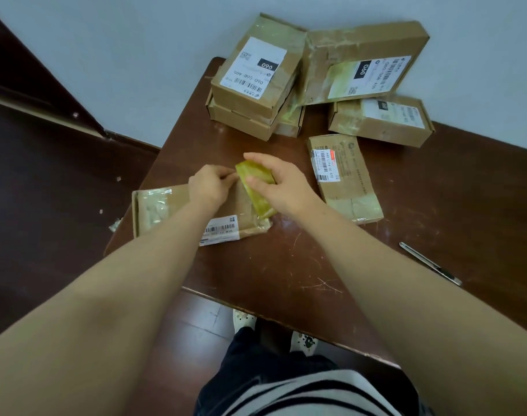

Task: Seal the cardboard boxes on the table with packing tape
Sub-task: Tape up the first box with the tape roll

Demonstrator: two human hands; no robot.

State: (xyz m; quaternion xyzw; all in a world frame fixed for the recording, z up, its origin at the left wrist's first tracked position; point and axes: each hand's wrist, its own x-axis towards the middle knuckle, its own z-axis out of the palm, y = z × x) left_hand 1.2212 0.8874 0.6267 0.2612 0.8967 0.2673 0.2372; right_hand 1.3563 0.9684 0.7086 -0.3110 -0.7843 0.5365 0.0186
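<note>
Sealing looks partway done, I judge: over the near box (pixel 172 205), fingers of my right hand (pixel 283 187) hold the tape roll (pixel 263 202), fingers of my left hand (pixel 209 184) pinch its free end; stacked boxes (pixel 253 115) beyond the near box already show tape.

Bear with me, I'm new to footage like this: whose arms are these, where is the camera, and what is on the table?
There is no machine here. The single picture comes from a camera worn on a person's head, looking forward and down, so the two bare arms are that person's own.

The right hand holds a yellowish roll of packing tape. The left hand pinches at the roll's edge, probably the loose tape end. Both are over a flat cardboard box lying on the brown table.

Farther back are stacked boxes with shipping labels, and a long box lies to the right. Near the right edge lies what looks like a slim utility knife.
</note>
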